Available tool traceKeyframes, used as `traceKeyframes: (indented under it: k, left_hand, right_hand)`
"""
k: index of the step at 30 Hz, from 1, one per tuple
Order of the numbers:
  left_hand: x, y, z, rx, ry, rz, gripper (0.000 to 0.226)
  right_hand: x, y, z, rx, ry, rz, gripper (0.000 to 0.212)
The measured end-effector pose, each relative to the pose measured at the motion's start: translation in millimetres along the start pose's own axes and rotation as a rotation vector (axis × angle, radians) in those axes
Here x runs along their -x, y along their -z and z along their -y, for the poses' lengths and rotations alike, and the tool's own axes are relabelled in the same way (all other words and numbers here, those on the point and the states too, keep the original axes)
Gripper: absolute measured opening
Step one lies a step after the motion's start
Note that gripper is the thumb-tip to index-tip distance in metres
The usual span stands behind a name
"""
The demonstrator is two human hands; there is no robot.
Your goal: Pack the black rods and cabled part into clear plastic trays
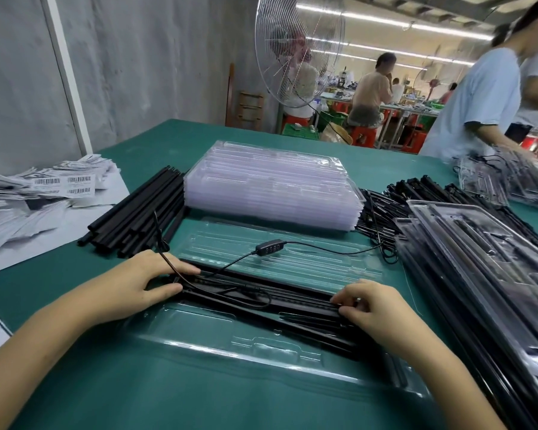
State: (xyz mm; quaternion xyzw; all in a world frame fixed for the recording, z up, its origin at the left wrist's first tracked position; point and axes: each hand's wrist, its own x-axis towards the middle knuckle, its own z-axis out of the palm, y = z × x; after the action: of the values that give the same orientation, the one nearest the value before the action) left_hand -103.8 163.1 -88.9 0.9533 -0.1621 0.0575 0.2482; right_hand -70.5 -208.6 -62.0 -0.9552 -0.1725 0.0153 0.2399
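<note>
Clear plastic, an open tray [218,336], is lying on the green table [75,383] before us. We are pressing black rods [261,293] into its channels: our left hand [137,280] is pinching the rods' left end between thumb and forefinger, and our right hand [373,308] is pushing bunched fingertips onto the right end. The cabled part's controller [269,246] is resting on the tray's far half.
</note>
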Motion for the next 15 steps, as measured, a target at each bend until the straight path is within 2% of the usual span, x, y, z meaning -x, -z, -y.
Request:
traceKeyframes:
  k: [10,15]
  left_hand:
    - [1,-3,3,-0.025,0.01,0.002,0.036]
    - [1,-3,2,0.012,0.02,-0.036,0.038]
  right_hand:
    - [-5,-10,-3,-0.02,-0.054,-0.133,0.01]
    - [-6,-14,-3,0.007,-0.075,-0.19,0.031]
